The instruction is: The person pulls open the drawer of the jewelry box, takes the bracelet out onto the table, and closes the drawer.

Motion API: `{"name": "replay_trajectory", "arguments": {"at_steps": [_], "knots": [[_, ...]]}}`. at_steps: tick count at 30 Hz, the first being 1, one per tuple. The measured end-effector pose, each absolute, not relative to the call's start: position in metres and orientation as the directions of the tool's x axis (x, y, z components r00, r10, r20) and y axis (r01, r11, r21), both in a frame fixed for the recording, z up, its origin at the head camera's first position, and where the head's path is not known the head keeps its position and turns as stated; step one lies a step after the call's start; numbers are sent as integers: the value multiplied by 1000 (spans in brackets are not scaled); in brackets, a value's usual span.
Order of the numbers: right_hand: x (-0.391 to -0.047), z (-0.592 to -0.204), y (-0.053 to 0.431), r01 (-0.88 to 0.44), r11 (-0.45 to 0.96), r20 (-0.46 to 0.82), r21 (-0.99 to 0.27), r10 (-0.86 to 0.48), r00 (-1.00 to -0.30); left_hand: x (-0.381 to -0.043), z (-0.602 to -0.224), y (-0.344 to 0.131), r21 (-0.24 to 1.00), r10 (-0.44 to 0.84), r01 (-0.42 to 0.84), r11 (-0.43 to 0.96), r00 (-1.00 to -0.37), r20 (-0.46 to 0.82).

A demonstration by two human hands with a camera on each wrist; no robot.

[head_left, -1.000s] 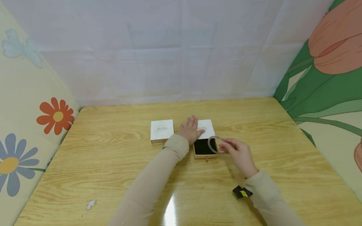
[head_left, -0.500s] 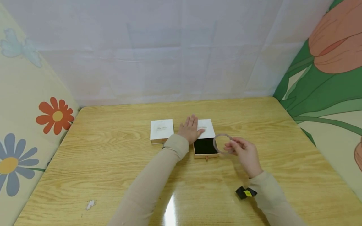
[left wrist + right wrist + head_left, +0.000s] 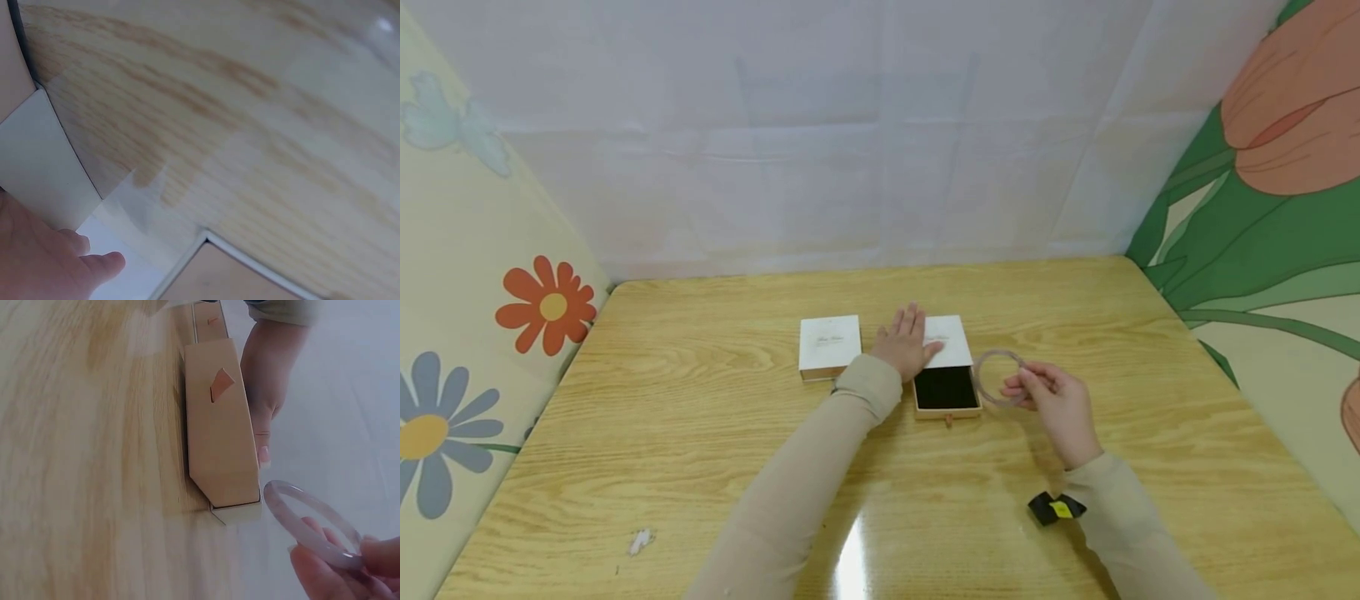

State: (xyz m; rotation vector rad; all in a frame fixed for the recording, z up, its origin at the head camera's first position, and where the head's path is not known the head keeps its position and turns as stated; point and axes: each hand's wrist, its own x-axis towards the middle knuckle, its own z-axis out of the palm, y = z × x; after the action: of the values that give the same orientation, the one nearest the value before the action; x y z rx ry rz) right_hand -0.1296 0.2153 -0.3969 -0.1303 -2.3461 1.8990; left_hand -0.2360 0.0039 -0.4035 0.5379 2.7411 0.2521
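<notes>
A pale translucent bangle (image 3: 991, 395) is pinched between thumb and fingers of my right hand (image 3: 1051, 402), held beside the right box. That white box (image 3: 951, 342) has its drawer (image 3: 947, 414) pulled out toward me, showing a black lining (image 3: 947, 388). My left hand (image 3: 902, 346) rests with straight fingers on the left part of its white cover. In the right wrist view, the bangle (image 3: 300, 532) hangs near the corner of the tan drawer front (image 3: 222, 425), which has a small ribbon pull (image 3: 222, 383).
A second white box (image 3: 830, 343), its drawer pushed in, stands left of my left hand. The wooden table (image 3: 722, 433) ends at a white backdrop (image 3: 820, 167), with painted panels at both sides. A black and yellow device (image 3: 1056, 507) sits at my right wrist.
My right hand has drawn the bangle to the right, from over the black lining to beside the drawer. The left hand and both boxes stay in place.
</notes>
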Motion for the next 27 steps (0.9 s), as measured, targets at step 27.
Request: {"name": "replay_trajectory", "arguments": {"at_steps": [27], "knots": [[-143,-401,226,103,199,-67,-975,184,-981,-228,-393,3,221,400,349,911,-878,-262]]}}
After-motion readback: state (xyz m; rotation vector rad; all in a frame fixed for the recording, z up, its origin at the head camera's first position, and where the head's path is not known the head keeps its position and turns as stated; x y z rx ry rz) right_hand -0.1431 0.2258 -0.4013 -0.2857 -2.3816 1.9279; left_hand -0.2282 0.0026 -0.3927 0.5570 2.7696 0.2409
